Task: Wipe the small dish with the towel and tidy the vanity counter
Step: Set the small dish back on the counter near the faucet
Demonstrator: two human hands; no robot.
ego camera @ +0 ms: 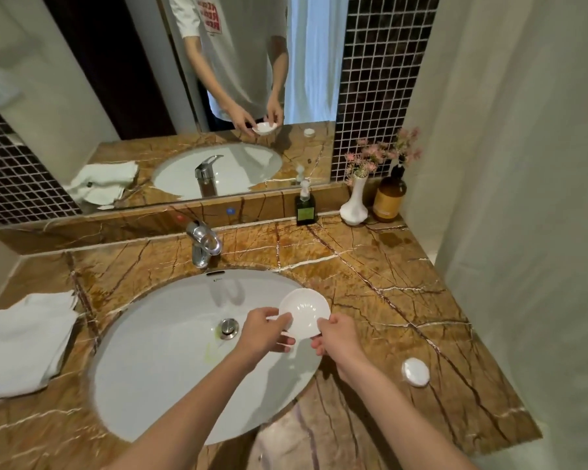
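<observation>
— Brown stone with pale cracks makes up the vanity counter (381, 276), and a big white sink (157, 361) is set into it. Can you see the small dish?

— Yes. The small dish (304, 312) is white and round. It is held up over the sink's right edge, tipped so its hollow side faces us.

— Who holds it?

— Both hands. The left hand (265, 330) pinches the dish's left rim, thumb on top and fingers curled under. The right hand (336, 335) grips the near right rim, its fingers closed around the edge.

— Where is the towel?

— The towel (24, 347) is white and folded. It lies on the counter to the left of the sink, well apart from the hands. Nobody is touching it.

— What else is by the sink?

— A shiny tap (202, 244) stands just behind the sink. A silver plug (229, 329) sits in the sink's middle, just left of the left hand. A small white round lid (415, 372) lies on the counter to the right of the sink.

— And further back?

— Behind the sink and to the right, against the back ledge, stand a dark green pump bottle (305, 206), a white vase (353, 205) with pink flowers, and a brown bottle (389, 195). They are side by side in the corner.

— What hangs above?

— A mirror (133, 79) rises behind the sink. It shows the person in a white shirt holding the dish.
</observation>
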